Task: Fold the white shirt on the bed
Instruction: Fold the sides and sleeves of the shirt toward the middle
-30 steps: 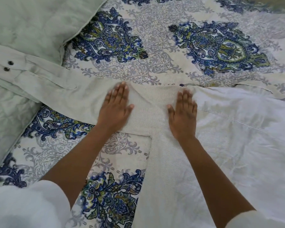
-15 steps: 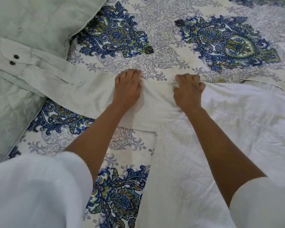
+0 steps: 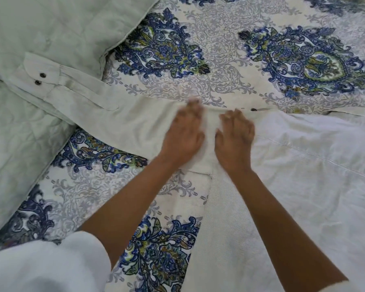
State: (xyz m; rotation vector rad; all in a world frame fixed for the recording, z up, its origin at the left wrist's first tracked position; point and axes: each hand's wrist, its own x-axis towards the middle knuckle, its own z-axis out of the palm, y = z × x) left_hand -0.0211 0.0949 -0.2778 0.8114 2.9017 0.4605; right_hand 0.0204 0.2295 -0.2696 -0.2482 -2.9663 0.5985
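Left hand (image 3: pixel 183 131) palm-down on white shirt (image 3: pixel 303 165), fingertips (image 3: pixel 195 106) blurred, grip unclear; right hand (image 3: pixel 234 137) beside, fingers (image 3: pixel 240 121) spread, pressing flat. Step, likely: smoothing shoulder. Next: sleeve (image 3: pixel 114 114) at 10 o'clock folds inward.

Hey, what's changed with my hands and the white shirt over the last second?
Both hands slid from lying flat and apart up to the far edge of the white fabric shirt, then drew closer together; the left hand and right hand are nearly side by side, blurred, grip unclear. The buttoned sleeve stayed stretched left over the pale green quilt.
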